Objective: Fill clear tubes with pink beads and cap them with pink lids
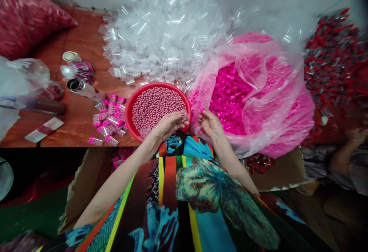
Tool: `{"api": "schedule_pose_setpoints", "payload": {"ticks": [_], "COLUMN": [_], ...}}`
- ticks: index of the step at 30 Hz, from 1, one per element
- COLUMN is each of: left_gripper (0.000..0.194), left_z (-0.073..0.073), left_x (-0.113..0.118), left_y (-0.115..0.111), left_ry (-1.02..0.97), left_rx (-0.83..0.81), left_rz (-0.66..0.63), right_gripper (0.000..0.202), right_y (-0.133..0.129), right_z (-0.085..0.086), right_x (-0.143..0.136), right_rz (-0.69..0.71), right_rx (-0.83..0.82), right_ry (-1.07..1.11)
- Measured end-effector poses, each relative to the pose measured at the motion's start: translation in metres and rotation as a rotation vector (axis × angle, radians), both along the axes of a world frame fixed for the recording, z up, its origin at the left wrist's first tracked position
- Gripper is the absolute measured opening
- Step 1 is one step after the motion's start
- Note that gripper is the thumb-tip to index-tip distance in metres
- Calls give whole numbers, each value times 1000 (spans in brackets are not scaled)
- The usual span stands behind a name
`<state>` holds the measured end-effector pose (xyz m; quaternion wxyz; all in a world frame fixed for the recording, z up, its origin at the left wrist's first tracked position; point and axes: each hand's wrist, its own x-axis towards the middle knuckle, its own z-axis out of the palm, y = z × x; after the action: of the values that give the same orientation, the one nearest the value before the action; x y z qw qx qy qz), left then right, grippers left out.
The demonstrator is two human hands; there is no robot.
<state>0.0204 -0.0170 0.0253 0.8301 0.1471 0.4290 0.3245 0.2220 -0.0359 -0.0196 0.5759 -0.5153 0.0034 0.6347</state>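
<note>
My left hand point(169, 124) is closed on a small clear container point(183, 117), which seems to hold pink beads, over the right side of a red bowl point(129, 108). Round pink beads point(158, 104) fill that bowl. Just right of the bowl, my right hand point(212, 123) pinches a bright pink cap point(200, 108) between thumb and fingers. A large translucent pink bag point(267, 102) lies beside this hand, with many pink caps point(228, 98) showing in its mouth. Left of the bowl lie several filled containers with pink caps point(109, 118).
Behind the bowl rises a big heap of clear empty containers point(172, 29). A white cylinder point(85, 89), a bottle point(43, 105) and a red sack point(28, 18) occupy the left. Red-capped pieces point(330, 60) are piled at right, near another person's hand point(358, 135). Cardboard boxes point(86, 183) stand below the table edge.
</note>
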Motion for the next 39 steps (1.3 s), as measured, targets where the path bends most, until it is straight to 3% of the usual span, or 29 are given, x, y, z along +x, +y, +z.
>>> {"api": "schedule_pose_setpoints", "payload": {"ticks": [11, 17, 22, 26, 31, 34, 39], "left_gripper": [10, 24, 34, 36, 24, 20, 14], "left_z": [-7, -12, -12, -10, -9, -9, -9], "left_x": [-1, -1, -1, 1, 2, 0, -2], "left_y": [-2, -3, -3, -3, -2, -1, -1], "left_ry": [8, 23, 17, -12, -94, -99, -84], "left_rx": [30, 47, 57, 39, 67, 69, 86], "left_rz": [-17, -14, -19, -10, 27, 63, 58], "right_gripper": [20, 20, 31, 26, 18, 20, 25], "right_y": [-3, -3, -2, 0, 2, 1, 2], "right_z": [-12, -13, 3, 22, 42, 44, 36], "right_x": [2, 2, -11, -31, -42, -41, -40], "right_rz": [85, 197, 202, 263, 459, 479, 417], "right_rx": [30, 122, 177, 394, 644, 640, 479], "right_ry": [-160, -304, -342, -668, -1020, -960, -750]}}
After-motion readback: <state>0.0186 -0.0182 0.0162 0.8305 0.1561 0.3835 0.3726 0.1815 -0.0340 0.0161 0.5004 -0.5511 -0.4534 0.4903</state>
